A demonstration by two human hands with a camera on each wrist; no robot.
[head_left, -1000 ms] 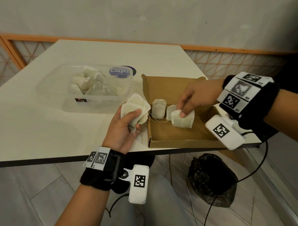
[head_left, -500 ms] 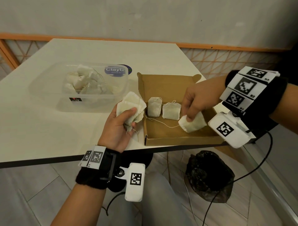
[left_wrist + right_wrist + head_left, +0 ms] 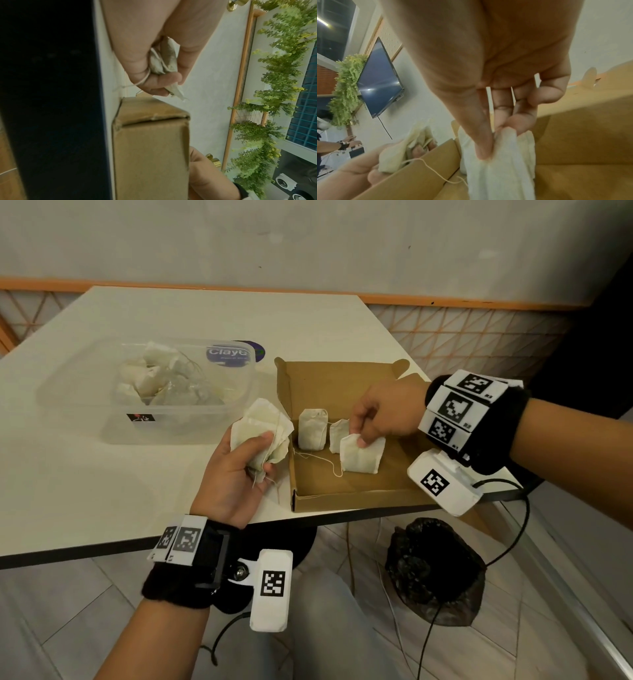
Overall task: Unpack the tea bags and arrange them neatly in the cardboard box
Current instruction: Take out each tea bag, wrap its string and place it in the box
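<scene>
An open brown cardboard box [image 3: 346, 498] sits at the table's near edge. Two tea bags stand inside it: one at the left [image 3: 311, 429], a second [image 3: 337, 430] partly hidden behind my right hand. My right hand [image 3: 363, 440] pinches a third tea bag [image 3: 361, 455] by its top edge, low over the box floor; the same bag [image 3: 501, 169] hangs from thumb and fingers in the right wrist view. My left hand [image 3: 253, 453] grips a bunch of tea bags [image 3: 263, 426] just left of the box wall. The bunch [image 3: 164, 60] shows in the fist above the box corner [image 3: 150, 135].
A clear plastic tub [image 3: 150, 392] holding more tea bags stands left of the box on the white table [image 3: 85, 474]. A dark round sticker [image 3: 255, 350] lies behind it. Below the table edge sits a black bag [image 3: 435, 570] on the tiled floor.
My right hand drew the pinched tea bag back toward the row and turned it more upright beside the second bag. My left hand kept its bunch, almost still.
</scene>
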